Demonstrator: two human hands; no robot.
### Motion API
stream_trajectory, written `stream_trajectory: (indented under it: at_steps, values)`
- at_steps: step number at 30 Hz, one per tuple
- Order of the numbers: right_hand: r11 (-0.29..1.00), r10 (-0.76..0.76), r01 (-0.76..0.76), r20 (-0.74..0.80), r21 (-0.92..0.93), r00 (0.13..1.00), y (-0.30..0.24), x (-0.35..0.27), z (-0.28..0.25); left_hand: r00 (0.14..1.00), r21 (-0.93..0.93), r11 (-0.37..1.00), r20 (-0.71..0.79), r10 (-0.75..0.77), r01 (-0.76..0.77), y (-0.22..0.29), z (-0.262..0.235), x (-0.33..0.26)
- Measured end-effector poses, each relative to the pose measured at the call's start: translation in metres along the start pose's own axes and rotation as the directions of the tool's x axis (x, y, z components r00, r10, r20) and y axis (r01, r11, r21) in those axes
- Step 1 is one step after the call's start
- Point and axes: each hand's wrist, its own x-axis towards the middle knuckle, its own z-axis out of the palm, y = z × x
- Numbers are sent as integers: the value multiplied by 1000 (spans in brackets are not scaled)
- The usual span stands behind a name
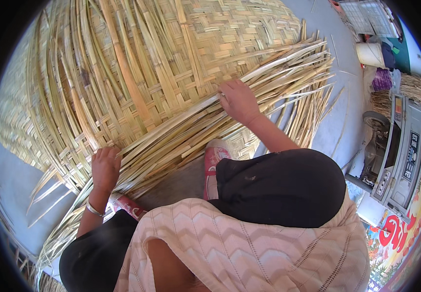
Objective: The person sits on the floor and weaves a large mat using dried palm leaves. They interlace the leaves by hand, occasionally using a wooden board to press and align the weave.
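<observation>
A large woven reed mat (239, 31) spreads out in front of me, pale yellow-green. Long split reed strips (128, 82) run away from me over its left part. Across its near edge lies a thick layer of loose reed strips (191, 136), slanting up to the right. My left hand (106, 168), with a bangle at the wrist, curls its fingers over strips at the lower left of the weave. Farther right, my right hand (239, 102) pinches a strip along the top of the slanting layer. Both sets of fingertips are partly hidden.
My red shoes (215, 158) are close against the near strips. Stray reed ends fan out at the lower left. To the right stands a grey cargo vehicle (402, 151), with a white bucket (370, 54), a purple bag (382, 79) and reed bundles (417, 90) beyond it.
</observation>
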Motion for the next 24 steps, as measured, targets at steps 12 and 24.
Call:
stream_trajectory:
  at_steps: [12,24]
  values:
    - [422,558,-635,366,647,745,-31,-30,9,935,-607,712,199,-293,352,-6,-37,9]
    - [-786,146,-276,600,553,787,-30,2,19,965,-758,598,194,-178,263,-4,-106,-14]
